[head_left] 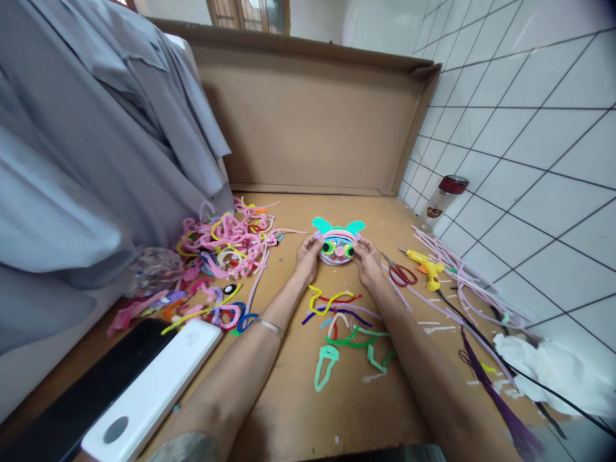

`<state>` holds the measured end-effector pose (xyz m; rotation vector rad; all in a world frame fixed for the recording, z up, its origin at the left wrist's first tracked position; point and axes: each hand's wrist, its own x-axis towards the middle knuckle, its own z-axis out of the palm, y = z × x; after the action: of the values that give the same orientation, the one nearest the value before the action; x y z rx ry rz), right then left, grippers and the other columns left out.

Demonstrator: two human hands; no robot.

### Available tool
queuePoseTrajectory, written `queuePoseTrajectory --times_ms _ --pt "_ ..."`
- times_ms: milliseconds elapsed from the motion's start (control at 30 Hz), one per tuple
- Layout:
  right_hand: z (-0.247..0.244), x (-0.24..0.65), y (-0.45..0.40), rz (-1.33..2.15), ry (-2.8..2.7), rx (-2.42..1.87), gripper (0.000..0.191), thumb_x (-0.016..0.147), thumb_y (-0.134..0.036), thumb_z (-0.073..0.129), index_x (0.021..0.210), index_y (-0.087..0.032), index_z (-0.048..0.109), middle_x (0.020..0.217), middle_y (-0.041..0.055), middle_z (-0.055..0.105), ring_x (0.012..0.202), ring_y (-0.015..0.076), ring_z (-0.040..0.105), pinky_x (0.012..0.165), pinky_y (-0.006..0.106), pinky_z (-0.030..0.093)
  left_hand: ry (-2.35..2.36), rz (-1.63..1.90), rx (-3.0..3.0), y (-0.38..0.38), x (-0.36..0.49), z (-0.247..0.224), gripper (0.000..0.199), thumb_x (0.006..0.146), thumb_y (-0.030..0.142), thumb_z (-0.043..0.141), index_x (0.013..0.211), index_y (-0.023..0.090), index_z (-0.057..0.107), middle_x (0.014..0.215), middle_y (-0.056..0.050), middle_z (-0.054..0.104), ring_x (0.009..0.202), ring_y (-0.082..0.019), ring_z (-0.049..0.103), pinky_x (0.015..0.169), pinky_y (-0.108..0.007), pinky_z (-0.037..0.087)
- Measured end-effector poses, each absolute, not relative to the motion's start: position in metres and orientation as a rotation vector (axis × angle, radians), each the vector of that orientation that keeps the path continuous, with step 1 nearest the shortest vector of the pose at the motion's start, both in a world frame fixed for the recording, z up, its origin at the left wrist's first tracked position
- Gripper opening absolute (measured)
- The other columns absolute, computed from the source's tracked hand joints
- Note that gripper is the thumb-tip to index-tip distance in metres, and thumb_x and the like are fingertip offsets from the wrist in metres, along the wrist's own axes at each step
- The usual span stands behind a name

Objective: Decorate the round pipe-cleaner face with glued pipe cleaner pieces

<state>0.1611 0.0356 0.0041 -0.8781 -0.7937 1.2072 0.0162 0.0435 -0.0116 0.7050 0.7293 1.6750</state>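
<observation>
Held both forearms outstretched, angled inward over the tabletop, past loose fuzzy strips. Pinched the craft face between left hand and right hand — by its sides — well short of the cardboard panel.

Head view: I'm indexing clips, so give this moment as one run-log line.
left grip: round multicoloured fuzzy-stem craft, left edge | right grip: same craft, right edge | to right: yellow plastic glue gun
</observation>
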Motion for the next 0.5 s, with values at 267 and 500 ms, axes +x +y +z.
queuePoseTrajectory --times_ms 267,500 --pt "0.003 0.163 0.038 1.181 -0.749 -0.876 0.039 0.053 -0.028 0.078 0.086 -0.021 0.059 0.074 -0.0037 0.067 0.068 0.0126 0.06 0.065 0.025 0.047 0.719 1.716 0.666 0.04 0.022 -0.015 0.046 0.052 0.04 0.086 0.087 0.017 0.066 0.085 -0.002 0.07 0.081 -0.015 0.063 0.084 -0.029 0.046" --pt "-0.001 0.175 0.042 1.046 -0.826 -0.913 0.043 0.053 -0.038 0.077 0.086 -0.022 0.056 0.074 -0.0033 0.063 0.066 0.013 0.057 0.064 0.026 0.043 0.687 1.765 0.667 0.04 0.022 -0.016 0.043 0.058 0.047 0.081 0.084 0.017 0.065 0.082 -0.001 0.069 0.08 -0.015 0.062 0.082 -0.028 0.045"
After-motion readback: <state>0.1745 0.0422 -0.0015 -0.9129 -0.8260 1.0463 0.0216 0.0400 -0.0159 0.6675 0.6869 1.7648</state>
